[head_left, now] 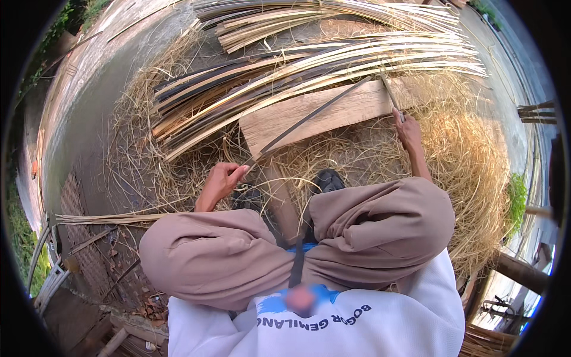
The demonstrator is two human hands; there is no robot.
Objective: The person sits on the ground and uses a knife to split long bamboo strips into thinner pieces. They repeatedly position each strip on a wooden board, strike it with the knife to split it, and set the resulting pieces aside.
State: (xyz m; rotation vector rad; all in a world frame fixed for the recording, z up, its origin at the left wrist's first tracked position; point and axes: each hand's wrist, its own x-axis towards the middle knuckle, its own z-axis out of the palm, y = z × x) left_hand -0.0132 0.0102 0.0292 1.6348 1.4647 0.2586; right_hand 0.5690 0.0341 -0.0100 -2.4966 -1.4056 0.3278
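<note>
My left hand (223, 183) pinches the near end of a long, thin dark strip (315, 116), apparently split bamboo. The strip runs slantwise up and to the right across a wooden board (279, 113). In my right hand (408, 132) is a knife (389, 90), its narrow blade pointing away from me. The blade lies close to the strip's far end over the board's right part; whether they touch I cannot tell. Beyond the board lies a bundle of pale and dark strips (333, 62).
Curly shavings (470, 172) are heaped on the right and scattered around the board. A second bundle of strips (273, 27) lies farther off. Thin sticks (113, 219) lie by my left knee. Between my legs a narrow piece of wood (281, 202) runs towards the board.
</note>
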